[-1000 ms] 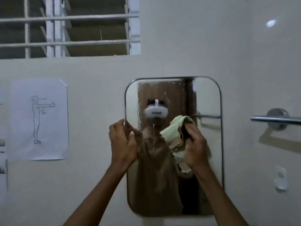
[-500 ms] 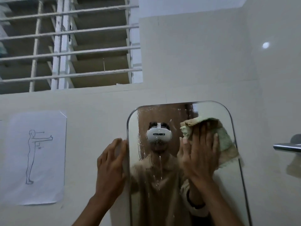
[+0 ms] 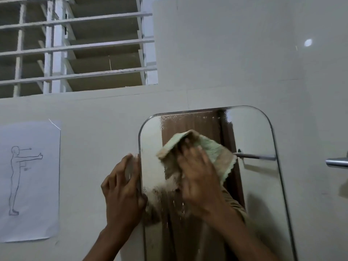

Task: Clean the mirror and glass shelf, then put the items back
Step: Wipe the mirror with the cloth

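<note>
Dim, flat indoor light; a small bright glare spot on the glossy cream wall tiles; the right hand is motion-blurred.

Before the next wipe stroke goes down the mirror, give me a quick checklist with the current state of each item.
1. Cloth flat against the mirror under the right hand: ok.
2. Left hand steadying the mirror's left edge: ok.
3. Upper glass wiped: not ok, droplets along the top.
4. Lower glass wiped: not ok, streaks and drips below the cloth.
5. Towel bar clear of the stroke: ok.
6. Glass shelf ready: cannot tell, out of view.
</note>
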